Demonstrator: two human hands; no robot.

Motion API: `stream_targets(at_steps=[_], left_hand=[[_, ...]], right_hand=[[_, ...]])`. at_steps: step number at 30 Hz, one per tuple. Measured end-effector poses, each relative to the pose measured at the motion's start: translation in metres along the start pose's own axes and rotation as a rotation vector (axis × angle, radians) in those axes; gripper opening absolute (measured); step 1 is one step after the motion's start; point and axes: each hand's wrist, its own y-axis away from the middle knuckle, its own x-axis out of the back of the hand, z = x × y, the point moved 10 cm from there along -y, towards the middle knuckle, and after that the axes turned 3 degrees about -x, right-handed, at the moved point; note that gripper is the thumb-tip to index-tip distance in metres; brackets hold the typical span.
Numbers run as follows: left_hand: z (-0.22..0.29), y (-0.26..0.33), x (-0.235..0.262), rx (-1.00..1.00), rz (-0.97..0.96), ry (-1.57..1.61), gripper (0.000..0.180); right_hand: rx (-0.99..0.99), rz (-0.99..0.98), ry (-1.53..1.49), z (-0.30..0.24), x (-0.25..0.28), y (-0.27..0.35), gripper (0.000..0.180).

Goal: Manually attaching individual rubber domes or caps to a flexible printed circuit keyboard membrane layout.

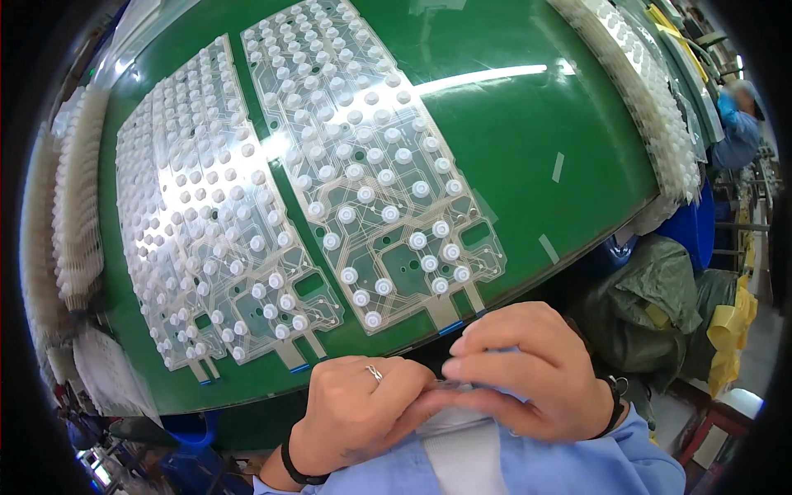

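My left hand, with a ring on one finger, is curled closed at the table's near edge. My right hand meets it there, thumb and fingers bent toward the left fingertips. Between the fingertips shows a sliver of something small, thin and greyish; the fingers hide what it is. Just beyond my hands, a clear keyboard membrane sheet with white rubber domes and printed traces lies flat on the green table. To its left lies a similar sheet, and blue-tipped ribbon tails point toward me.
Stacks of domed sheets stand along the left edge and at the far right. Pieces of clear tape stick to the table. Right of the table are a dark plastic bag and a blue bin. Another person is farther off.
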Motion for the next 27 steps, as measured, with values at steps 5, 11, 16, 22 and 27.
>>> stream_targets(at_steps=[5, 11, 16, 22, 27], left_hand=[[0.011, -0.008, 0.002, -0.090, 0.033, -0.041, 0.026], [0.010, -0.013, -0.008, -0.102, -0.027, -0.073, 0.036], [0.005, -0.019, -0.013, -0.041, -0.191, -0.100, 0.042], [0.018, -0.031, -0.015, -0.213, -0.078, -0.225, 0.025], [0.002, -0.032, -0.022, -0.166, -0.083, -0.248, 0.020]], right_hand=[[0.002, 0.052, -0.010, -0.001, 0.009, 0.004, 0.026], [-0.001, 0.066, -0.081, 0.009, 0.019, 0.007, 0.022], [0.016, 0.363, -0.080, 0.025, 0.075, 0.009, 0.016], [-0.394, 0.168, -0.311, 0.086, 0.050, -0.004, 0.009], [-0.530, 0.141, -0.316, 0.097, 0.037, -0.015, 0.005]])
